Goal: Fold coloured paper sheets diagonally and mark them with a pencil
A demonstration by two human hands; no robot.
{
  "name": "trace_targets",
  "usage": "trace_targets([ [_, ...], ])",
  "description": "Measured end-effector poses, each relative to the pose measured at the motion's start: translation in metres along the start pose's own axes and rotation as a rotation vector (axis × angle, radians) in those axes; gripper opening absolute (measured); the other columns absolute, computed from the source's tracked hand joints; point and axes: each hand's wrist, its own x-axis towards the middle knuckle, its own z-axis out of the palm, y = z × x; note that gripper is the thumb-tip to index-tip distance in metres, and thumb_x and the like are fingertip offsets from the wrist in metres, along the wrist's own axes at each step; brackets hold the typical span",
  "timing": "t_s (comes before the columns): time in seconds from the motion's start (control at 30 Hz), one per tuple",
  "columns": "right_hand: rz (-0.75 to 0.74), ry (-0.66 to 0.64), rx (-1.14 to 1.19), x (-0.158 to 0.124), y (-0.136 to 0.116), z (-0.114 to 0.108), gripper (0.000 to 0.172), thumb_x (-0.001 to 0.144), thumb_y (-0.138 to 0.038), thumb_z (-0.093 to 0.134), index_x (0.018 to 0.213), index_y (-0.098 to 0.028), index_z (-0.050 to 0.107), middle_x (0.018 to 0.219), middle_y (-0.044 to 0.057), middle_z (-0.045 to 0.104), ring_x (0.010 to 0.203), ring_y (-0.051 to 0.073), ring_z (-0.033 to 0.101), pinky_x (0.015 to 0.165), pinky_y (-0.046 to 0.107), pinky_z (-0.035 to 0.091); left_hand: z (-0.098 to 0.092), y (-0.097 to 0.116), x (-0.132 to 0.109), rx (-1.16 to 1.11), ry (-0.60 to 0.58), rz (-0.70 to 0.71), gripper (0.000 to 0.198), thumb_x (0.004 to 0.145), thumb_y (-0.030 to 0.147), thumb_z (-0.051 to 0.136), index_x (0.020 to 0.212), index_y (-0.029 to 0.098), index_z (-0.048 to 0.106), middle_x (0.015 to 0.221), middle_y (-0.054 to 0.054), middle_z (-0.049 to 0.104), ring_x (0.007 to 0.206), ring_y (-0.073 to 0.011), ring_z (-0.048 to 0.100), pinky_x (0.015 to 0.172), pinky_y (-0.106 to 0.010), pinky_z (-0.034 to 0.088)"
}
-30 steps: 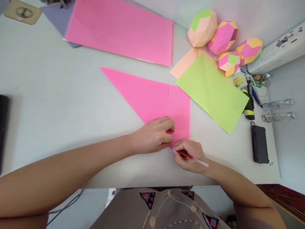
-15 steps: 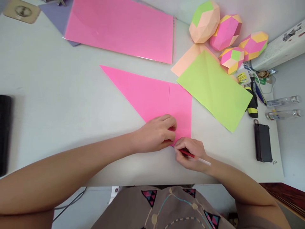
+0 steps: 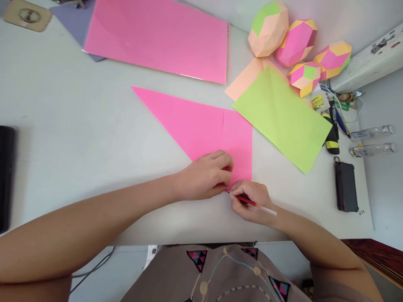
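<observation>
A pink sheet of paper (image 3: pixel 195 123), with a pointed left corner and a slanting lower-left edge, lies flat on the white table. A short line or crease (image 3: pixel 223 119) runs down from its top edge. My left hand (image 3: pixel 209 175) rests on the lower part of the sheet, fingers curled and pressed on the paper; what lies under them is hidden. Close beside it, my right hand (image 3: pixel 250 201) pinches a slim red pen with a whitish end (image 3: pixel 247 200). The pen's dark tip is at the paper's bottom edge, near my left fingertips.
A pink paper pack (image 3: pixel 157 40) lies at the back over a purple sheet (image 3: pixel 74 25). Green paper (image 3: pixel 283 117), faceted paper shapes (image 3: pixel 296 44), glass bottles (image 3: pixel 373 149) and a black case (image 3: pixel 345 186) are on the right. A black object (image 3: pixel 6 178) lies far left.
The view has shifted very slightly. Both hands, the pen and the pink sheet look almost the same as before.
</observation>
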Motion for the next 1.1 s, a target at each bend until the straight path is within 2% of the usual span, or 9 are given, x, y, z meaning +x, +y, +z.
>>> trace_targets([
  [0.13, 0.020, -0.037, -0.002, 0.0007, -0.0017, -0.0018, 0.012, 0.071, -0.010, 0.048, 0.072, -0.022, 0.047, 0.064, -0.004, 0.061, 0.055, 0.009, 0.056, 0.052, 0.020, 0.040, 0.0005, -0.0004, -0.0003, 0.006, 0.005, -0.003, 0.018, 0.084, 0.015, 0.056, 0.067, 0.017, 0.063, 0.095, -0.007, 0.054, 0.091, -0.0192, 0.051, 0.074, -0.031, 0.045],
  [1.1, 0.004, -0.022, 0.018, 0.0007, -0.0002, -0.0011, 0.012, 0.072, -0.009, 0.048, 0.071, -0.021, 0.047, 0.064, -0.004, 0.060, 0.054, 0.008, 0.054, 0.052, 0.019, 0.038, -0.0005, 0.0008, 0.0002, 0.002, -0.009, -0.011, 0.018, 0.084, 0.015, 0.056, 0.068, 0.016, 0.062, 0.096, -0.006, 0.054, 0.092, -0.0190, 0.050, 0.075, -0.031, 0.044],
])
